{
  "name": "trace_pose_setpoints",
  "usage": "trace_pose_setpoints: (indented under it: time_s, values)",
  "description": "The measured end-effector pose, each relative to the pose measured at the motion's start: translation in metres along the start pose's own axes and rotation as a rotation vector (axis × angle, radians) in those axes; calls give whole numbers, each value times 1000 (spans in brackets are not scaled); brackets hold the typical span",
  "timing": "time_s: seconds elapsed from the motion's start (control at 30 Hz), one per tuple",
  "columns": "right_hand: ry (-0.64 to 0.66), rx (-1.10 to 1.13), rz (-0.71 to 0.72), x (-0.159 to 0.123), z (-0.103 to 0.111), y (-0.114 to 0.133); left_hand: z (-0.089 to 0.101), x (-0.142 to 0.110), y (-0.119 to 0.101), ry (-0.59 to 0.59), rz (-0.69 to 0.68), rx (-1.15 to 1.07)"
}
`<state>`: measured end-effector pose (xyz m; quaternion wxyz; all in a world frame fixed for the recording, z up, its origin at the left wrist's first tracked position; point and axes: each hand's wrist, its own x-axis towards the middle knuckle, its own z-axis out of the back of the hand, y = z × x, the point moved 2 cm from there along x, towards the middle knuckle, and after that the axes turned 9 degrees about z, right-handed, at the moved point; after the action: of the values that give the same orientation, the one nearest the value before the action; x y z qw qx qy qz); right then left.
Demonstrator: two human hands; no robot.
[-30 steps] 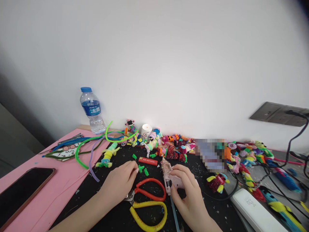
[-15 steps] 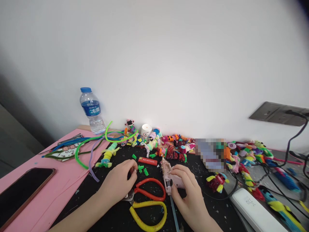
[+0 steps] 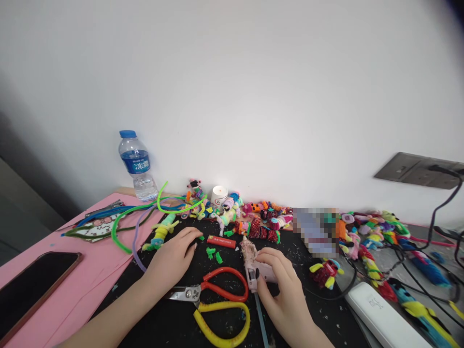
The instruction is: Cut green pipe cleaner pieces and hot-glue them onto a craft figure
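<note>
My left hand (image 3: pixel 173 256) is palm down on the black mat, fingers stretched and thumb apart. Its fingertips are at a small green fuzzy piece (image 3: pixel 202 237), with several more green pieces (image 3: pixel 210 252) nearby. I cannot tell whether they touch it. My right hand (image 3: pixel 281 280) is closed around the handle of a pale pink hot glue gun (image 3: pixel 250 270), which lies on the mat with its nozzle away from me. A glue stick (image 3: pixel 261 319) extends from its rear. Scissors (image 3: pixel 222 302) with one red and one yellow handle lie between my hands, blade tips hidden under my left forearm.
A red lighter (image 3: pixel 221 241) lies ahead. Pipe-cleaner figures (image 3: pixel 261 232) line the wall. At left are a water bottle (image 3: pixel 136 166), loose pipe cleaners (image 3: pixel 119 227) and a phone (image 3: pixel 38 295); at right, a white power bank (image 3: pixel 384 314) and black cables (image 3: pixel 435 217).
My left hand has moved forward and left, its curled fingers straightening toward the green piece. More of the scissors' blades now shows. My right hand and the glue gun have stayed put.
</note>
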<state>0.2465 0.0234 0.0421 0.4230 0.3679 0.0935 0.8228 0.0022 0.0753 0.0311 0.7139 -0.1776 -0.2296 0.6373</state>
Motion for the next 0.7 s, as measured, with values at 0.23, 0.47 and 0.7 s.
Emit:
trace_pose_setpoints:
  time_s: [0.23, 0.47, 0.7]
  values:
    - [-3, -24, 4, 0, 0, 0, 3, -1, -1, -4, 37, -3]
    - [1, -18, -7, -1, 0, 0, 3, -2, -1, -26, 51, -19]
    - [8, -8, -3, -1, -1, -1, 1, -3, -2, -61, 29, -15]
